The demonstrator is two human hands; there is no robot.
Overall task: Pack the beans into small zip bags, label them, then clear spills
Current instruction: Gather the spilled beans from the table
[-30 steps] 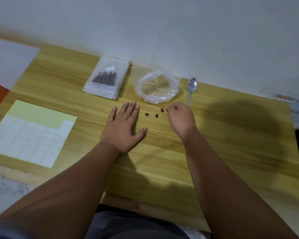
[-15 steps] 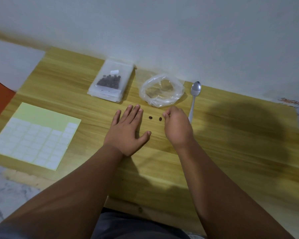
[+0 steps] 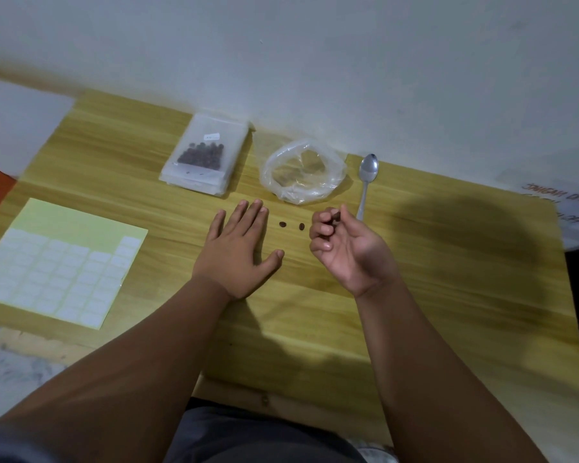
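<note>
The wooden table (image 3: 448,295) is bounded at its far edge by the white wall (image 3: 315,61), and its near edge is met by the person's lap. The left hand (image 3: 238,252) is laid flat on the table, palm down, with the fingers straight and close together and the thumb spread. The right hand (image 3: 351,255) is held palm up. Its fingers (image 3: 321,230) are curled, and one dark bean (image 3: 335,216) is pinched between them and the thumb.

Two loose beans (image 3: 282,224) are seen on the table in the gap between the hands, apart from each other. Behind them an open clear plastic bag (image 3: 303,172) is set near the far edge. A metal spoon (image 3: 366,182) is placed just beside it on the right and a stack of zip bags (image 3: 204,155) on the left. The top bag is filled with beans and bears a small white label (image 3: 212,136) whose writing is too small to be read.

A label sheet (image 3: 57,262) is placed near the left edge. Bare wood is found from the right hand out to the right edge. On a paper (image 3: 562,195) past that edge, red writing "JANGAN DI" and "OFF" can be read.
</note>
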